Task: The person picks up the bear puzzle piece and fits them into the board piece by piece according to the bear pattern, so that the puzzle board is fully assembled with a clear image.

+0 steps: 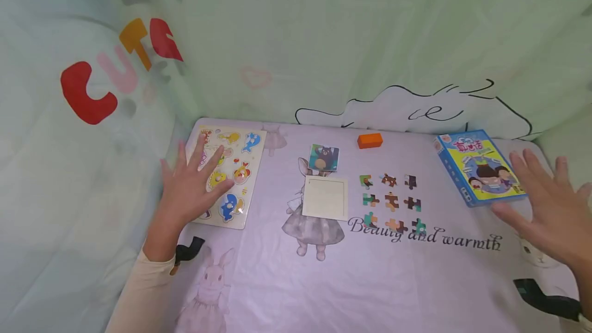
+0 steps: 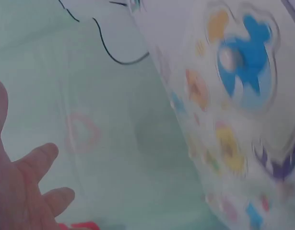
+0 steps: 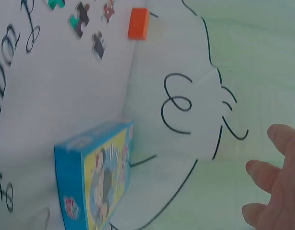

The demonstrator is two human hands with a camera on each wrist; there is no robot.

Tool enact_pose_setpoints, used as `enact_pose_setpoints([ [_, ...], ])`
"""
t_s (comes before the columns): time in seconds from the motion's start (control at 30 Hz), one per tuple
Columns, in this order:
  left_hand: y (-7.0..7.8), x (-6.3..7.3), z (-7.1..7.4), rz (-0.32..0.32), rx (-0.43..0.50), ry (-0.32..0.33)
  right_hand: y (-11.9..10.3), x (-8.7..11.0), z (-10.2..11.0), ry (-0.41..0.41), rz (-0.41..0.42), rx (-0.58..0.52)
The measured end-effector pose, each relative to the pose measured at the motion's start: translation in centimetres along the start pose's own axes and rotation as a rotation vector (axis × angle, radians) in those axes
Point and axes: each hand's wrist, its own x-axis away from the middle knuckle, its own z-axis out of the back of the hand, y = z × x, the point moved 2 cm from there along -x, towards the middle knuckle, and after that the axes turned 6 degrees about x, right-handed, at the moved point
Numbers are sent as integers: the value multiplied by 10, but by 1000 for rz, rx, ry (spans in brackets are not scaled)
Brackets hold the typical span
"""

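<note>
Fingers spread, my left hand (image 1: 189, 186) is held over a board of sea-animal knob pieces (image 1: 255, 161), gripping nothing. On the other side my right hand (image 1: 550, 207), also spread and bare of any object, hovers by the blue and yellow card-game box (image 1: 481, 168). Between the hands lie a square wooden puzzle tray (image 1: 325, 198) and, just behind it, a picture card of a dark bear (image 1: 324, 158). Several loose jigsaw pieces (image 1: 391, 201) sit in rows to the right of the tray, apart from one another.
An orange block (image 1: 370, 141) stands near the back edge of the cloth-covered table (image 1: 333, 287). Printed curtains (image 1: 324, 40) hang behind and at the left. Dark wrist-camera mounts (image 1: 548, 297) show below the hands.
</note>
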Motion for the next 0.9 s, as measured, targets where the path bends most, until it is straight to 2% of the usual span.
enact_pose_setpoints([
  [0.1, 8, 1, -10, -28, 103, 12, -13, -8, -7, -18, 44, -73],
  [0.27, 25, 0, -25, -70, 274, 50, -35, -24, -18, -114, 102, -183],
  [0.4, 42, -6, -35, -110, 457, 67, -54, -39, -26, -152, 141, -272],
  [0.5, 54, -12, -46, -115, 577, 72, -69, -53, -33, -194, 155, -295],
  [0.7, 74, -25, -75, -75, 711, 96, -95, -81, -51, -260, 194, -312],
  [0.9, 90, -36, -102, -33, 767, 59, -113, -102, -67, -266, 223, -350],
])
